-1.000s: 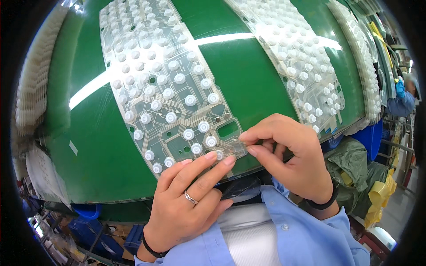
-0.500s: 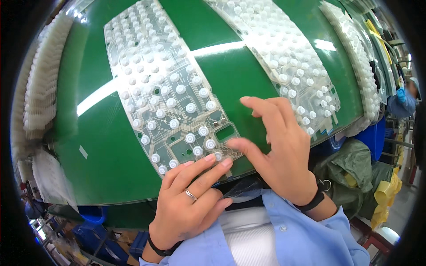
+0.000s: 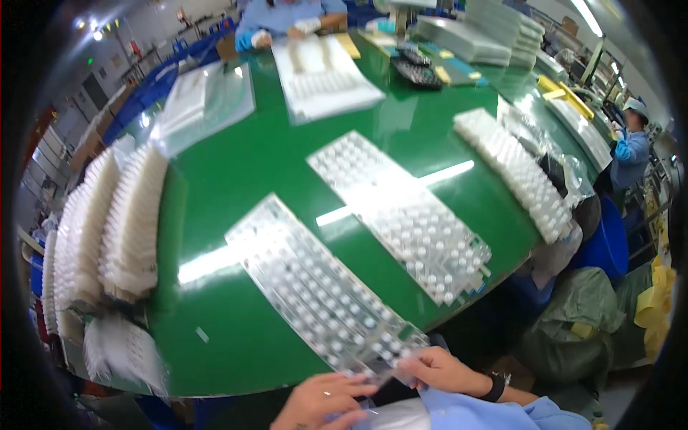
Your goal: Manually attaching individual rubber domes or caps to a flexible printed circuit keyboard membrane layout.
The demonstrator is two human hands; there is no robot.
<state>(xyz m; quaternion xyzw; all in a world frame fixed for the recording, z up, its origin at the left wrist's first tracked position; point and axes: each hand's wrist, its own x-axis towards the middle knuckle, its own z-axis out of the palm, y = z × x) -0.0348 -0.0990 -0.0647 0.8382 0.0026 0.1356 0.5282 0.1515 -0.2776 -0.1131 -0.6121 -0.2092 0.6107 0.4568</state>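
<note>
A translucent keyboard membrane (image 3: 304, 276) with rows of white rubber domes lies slantwise on the green table, its near end at the front edge. My left hand (image 3: 322, 401) is at that near end, fingers stretched out and their tips against it. At the near right corner my right hand (image 3: 438, 371) has thumb and fingers closed on the membrane's edge; some fingertips are hidden and blurred. A second domed membrane, or a stack of them (image 3: 401, 215), lies farther right, apart from both hands.
Tall stacks of domed sheets (image 3: 132, 222) stand at the left, another row (image 3: 509, 172) at the right. Across the green table (image 3: 236, 158) a person's gloved hands touch white sheets (image 3: 326, 79). A blue bin (image 3: 605, 240) and crumpled bags (image 3: 577, 308) sit beyond the right edge.
The view has tipped up, showing the far side of the table. My right hand, raised with fingers apart before, has come down to the membrane's near corner. My left hand stays near its end.
</note>
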